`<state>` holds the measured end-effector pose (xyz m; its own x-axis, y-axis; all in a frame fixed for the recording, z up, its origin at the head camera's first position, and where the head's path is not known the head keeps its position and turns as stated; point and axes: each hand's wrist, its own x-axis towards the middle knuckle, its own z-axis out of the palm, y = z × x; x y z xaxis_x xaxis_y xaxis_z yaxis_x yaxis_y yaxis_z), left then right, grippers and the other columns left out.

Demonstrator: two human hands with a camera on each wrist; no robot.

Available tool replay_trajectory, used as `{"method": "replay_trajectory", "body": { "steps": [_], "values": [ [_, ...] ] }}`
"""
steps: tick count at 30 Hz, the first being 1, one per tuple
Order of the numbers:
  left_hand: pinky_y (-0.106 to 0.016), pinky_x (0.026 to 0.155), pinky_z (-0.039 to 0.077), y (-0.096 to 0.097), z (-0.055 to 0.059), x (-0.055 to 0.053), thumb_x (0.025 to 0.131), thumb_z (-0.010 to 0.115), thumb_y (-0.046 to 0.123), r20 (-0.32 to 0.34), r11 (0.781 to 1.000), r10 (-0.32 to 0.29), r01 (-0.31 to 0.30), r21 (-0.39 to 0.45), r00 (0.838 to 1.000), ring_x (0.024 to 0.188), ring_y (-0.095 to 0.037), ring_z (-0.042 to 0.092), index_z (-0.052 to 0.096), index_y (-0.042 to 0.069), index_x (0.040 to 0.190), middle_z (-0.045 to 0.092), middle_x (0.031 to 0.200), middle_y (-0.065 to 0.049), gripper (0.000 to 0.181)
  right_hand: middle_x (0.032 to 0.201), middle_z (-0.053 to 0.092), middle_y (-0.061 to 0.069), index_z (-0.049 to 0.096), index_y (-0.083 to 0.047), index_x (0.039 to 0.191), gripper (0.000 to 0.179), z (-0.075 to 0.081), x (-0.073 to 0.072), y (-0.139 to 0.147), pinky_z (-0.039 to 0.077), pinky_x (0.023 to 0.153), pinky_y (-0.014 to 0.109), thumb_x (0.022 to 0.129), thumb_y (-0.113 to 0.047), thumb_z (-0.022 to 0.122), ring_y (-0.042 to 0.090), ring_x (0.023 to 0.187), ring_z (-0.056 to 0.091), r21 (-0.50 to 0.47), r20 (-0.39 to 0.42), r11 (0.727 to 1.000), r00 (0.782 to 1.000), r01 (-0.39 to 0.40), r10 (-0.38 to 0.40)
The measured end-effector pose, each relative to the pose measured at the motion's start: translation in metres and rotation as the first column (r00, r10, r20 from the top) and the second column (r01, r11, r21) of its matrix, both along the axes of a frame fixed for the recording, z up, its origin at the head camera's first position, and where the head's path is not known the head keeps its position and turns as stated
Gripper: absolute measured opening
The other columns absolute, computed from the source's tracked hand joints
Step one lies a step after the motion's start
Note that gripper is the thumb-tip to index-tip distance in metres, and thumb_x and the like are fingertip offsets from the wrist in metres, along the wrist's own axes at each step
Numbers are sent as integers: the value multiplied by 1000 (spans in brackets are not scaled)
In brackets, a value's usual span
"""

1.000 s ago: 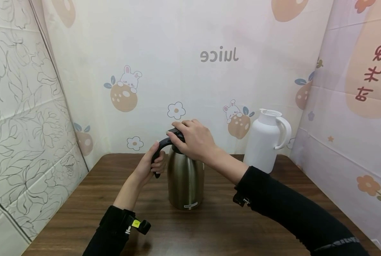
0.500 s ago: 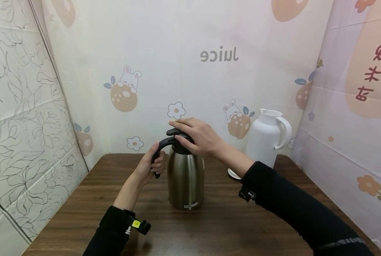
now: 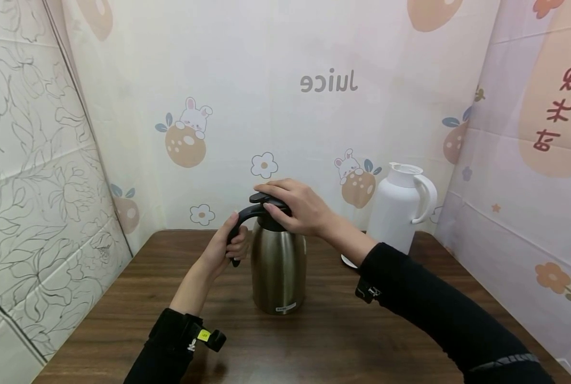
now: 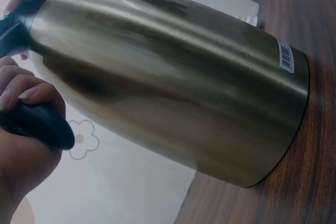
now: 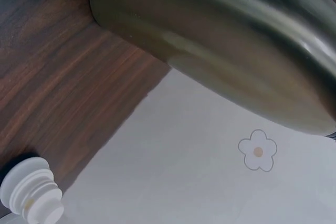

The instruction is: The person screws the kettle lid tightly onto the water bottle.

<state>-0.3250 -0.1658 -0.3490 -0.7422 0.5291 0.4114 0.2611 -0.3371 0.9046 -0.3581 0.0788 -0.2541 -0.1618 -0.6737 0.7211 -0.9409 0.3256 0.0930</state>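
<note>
A brushed-metal thermos jug (image 3: pixel 279 272) stands upright on the wooden table, a small barcode label near its base. My left hand (image 3: pixel 220 246) grips its black handle (image 3: pixel 249 212), fingers curled round it; the left wrist view shows the handle's rounded lower end (image 4: pixel 50 127) below the fingers. On top, my right hand (image 3: pixel 302 208) holds the black lid (image 3: pixel 266 200), fingers lying across it and thumb along its near side. The palm hides much of the lid. In the right wrist view only the jug's body (image 5: pixel 220 40) shows, not the lid.
A white thermos jug (image 3: pixel 393 213) with a handle stands at the back right, partly behind my right forearm. Beside it on the table (image 3: pixel 146 314) lies a white stopper (image 5: pixel 34 190). Printed cloth walls (image 3: pixel 266 106) enclose the back and sides.
Between one second and half a second ago, my right hand shifted slightly right on the lid, uncovering more of its left part. Since then it has barely moved. My left hand has stayed put.
</note>
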Motion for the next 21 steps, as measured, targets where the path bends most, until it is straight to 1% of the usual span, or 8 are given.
{"method": "replay_trajectory", "body": {
  "steps": [4,8,13,17,21],
  "values": [
    [-27,50,23,0,0,0,113,28,58,-3,1000,9,-9,-8,1000,44,-7,25,36,24,67,35,53,17,58,131,70,9,67,-12,139,39,-1,2,-2,51,106,42,105,-30,59,24,125,65,-23,-20,1000,1000,7,-7],
    [-30,51,21,0,1,1,114,27,57,-2,1000,7,-7,-9,1000,44,-9,25,36,23,67,34,53,16,58,128,71,11,68,-10,137,38,-1,5,-4,54,101,45,105,-29,62,26,121,68,-37,-42,999,998,39,-40],
    [-35,52,15,0,2,1,114,28,57,12,1000,14,-14,-4,1000,45,-9,24,37,24,67,35,53,15,58,122,72,12,69,-8,135,39,-2,13,-9,56,95,45,105,-32,59,30,113,69,-35,-50,987,986,158,-159],
    [-35,52,14,0,2,2,114,29,57,23,1000,21,-21,-5,1000,45,-8,26,38,25,67,35,53,16,58,117,73,11,69,-7,133,39,-2,20,-15,57,92,45,105,-32,58,32,109,69,-32,-43,965,965,259,-260],
    [-35,52,14,-1,2,2,114,27,56,16,1000,21,-21,-6,1000,45,-8,26,37,24,67,35,53,15,58,110,73,12,69,-7,132,39,-2,27,-20,57,84,45,105,-32,57,33,100,69,-41,-52,941,940,336,-338]
  ]
}}
